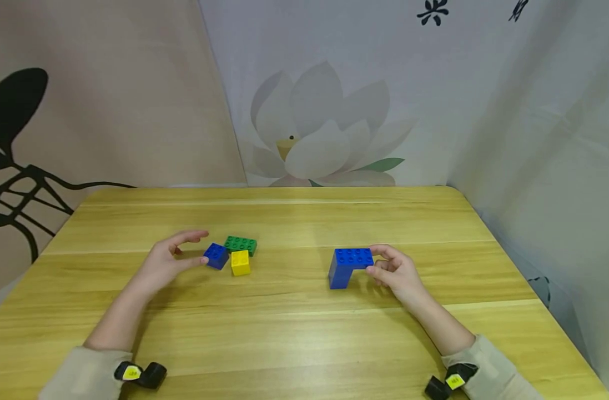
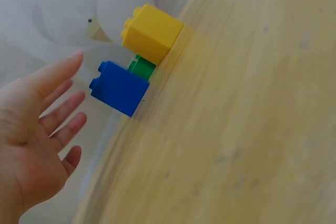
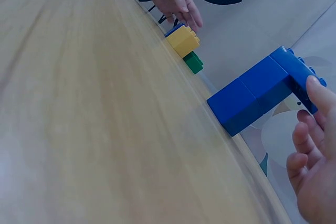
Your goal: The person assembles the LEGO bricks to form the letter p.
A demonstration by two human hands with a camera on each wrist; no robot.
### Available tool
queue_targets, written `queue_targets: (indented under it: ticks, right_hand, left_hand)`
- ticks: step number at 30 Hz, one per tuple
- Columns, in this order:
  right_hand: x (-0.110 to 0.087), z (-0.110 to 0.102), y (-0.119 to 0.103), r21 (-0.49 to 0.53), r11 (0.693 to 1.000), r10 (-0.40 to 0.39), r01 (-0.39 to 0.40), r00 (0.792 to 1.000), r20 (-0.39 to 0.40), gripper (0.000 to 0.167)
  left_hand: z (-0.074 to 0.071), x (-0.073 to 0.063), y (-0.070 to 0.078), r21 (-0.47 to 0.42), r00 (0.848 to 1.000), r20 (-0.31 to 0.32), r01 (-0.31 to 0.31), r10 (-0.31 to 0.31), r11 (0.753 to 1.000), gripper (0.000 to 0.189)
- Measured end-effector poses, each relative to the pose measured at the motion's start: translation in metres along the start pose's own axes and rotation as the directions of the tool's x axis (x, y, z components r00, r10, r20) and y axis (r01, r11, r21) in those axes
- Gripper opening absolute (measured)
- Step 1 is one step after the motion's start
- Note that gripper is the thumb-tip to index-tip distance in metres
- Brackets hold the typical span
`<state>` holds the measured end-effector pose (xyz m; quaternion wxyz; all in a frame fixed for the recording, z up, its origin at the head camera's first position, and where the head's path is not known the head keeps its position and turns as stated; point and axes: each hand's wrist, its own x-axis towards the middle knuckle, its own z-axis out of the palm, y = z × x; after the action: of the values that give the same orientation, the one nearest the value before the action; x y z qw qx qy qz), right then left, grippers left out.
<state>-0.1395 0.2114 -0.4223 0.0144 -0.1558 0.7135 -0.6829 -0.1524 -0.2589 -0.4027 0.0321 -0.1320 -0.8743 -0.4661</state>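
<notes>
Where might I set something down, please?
The table is bare between the yellow block and blue structure, and nearer, between the forearms. Crowded: around the green block and small blue block by the left hand, and where the right hand pinches the blue structure.

Soft, fairly even light fills my head view; the table top (image 1: 294,333) looks bright and warm, while the backdrop (image 1: 524,128) turns greyer toward the upper right, where folds make dim bands. Faint, soft-edged shadows lie beside my left forearm (image 1: 119,319) and right forearm (image 1: 436,316), lower left and lower right, so the light seems to fall from above. My left wrist view is hazy and low in contrast, the table's grain smeared across the right half. My right wrist view runs cooler and bluish, with a pale patch at lower left; the blue bricks (image 3: 257,90) keep fairly clean edges.
</notes>
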Motion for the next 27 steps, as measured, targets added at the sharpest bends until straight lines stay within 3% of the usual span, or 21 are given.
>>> queue_targets:
  ticks: [8, 13, 27]
  right_hand:
    - [0.0, 0.001, 0.0, 0.005, 1.0, 0.007, -0.007, 1.0, -0.006, 0.029]
    - [0.001, 0.001, -0.002, -0.01, 1.0, 0.017, -0.017, 1.0, -0.007, 0.028]
    - [0.001, 0.001, -0.003, -0.012, 1.0, 0.021, -0.021, 1.0, -0.009, 0.027]
  left_hand:
    - [-0.001, 0.001, -0.013, -0.044, 0.991, 0.105, 0.094, -0.089, 0.995, 0.06]
    - [0.001, 0.001, -0.018, -0.084, 0.982, 0.157, 0.12, -0.106, 0.989, 0.061]
    - [0.008, 0.002, -0.024, -0.066, 0.982, 0.156, 0.119, -0.108, 0.991, 0.062]
